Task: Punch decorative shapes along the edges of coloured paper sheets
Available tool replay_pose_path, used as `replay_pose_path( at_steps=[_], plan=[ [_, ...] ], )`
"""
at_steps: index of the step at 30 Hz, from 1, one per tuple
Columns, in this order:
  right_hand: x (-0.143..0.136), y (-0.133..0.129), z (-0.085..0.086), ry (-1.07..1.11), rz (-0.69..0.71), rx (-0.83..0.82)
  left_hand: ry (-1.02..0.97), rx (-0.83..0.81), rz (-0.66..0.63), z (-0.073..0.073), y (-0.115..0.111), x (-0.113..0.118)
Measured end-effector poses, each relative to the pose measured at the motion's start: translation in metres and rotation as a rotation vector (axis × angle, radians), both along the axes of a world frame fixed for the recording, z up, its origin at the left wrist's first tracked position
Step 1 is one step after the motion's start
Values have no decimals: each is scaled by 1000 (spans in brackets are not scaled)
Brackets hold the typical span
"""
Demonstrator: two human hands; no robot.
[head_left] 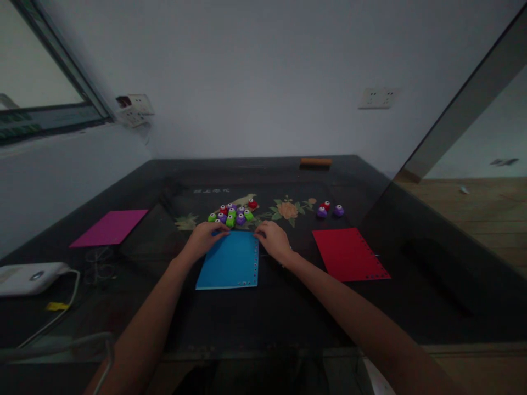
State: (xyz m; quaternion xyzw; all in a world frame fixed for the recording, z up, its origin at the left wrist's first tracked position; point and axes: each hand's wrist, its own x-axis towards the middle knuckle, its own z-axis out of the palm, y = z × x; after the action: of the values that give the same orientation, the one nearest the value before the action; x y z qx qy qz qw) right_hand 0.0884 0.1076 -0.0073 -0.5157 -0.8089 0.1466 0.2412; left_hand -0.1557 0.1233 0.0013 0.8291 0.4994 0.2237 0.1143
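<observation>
A blue notebook sheet (230,260) with punched holes along its right edge lies flat on the dark table in front of me. My left hand (203,240) pinches its far left corner between thumb and fingers. At the far right corner, my right hand (273,240) has its fingertips closed on the sheet in the same way. Just beyond the sheet's far edge sits a cluster of small one-eyed toys (231,213) in green, purple and red. Part of that cluster is hidden behind my left fingers.
A red punched sheet (349,255) lies to the right, with a few more one-eyed toys (322,212) behind it. On the left are a magenta sheet (109,227) and a white device (33,277) with a cable. A brown bar-shaped object (315,162) rests near the wall.
</observation>
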Motion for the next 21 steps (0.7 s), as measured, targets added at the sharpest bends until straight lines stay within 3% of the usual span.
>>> replay_pose_path(
  at_steps=[7,12,16,21],
  plan=[
    [1,-4,5,-26,5,8,-16,17,13,-3,-1,0],
    [2,-4,5,53,20,6,-88,-13,-7,3,-5,3],
    [2,2,2,341,39,-146,-175,-45,19,9,-7,3],
    [4,4,4,476,64,-327,-303,-90,72,12,-6,2]
  ],
)
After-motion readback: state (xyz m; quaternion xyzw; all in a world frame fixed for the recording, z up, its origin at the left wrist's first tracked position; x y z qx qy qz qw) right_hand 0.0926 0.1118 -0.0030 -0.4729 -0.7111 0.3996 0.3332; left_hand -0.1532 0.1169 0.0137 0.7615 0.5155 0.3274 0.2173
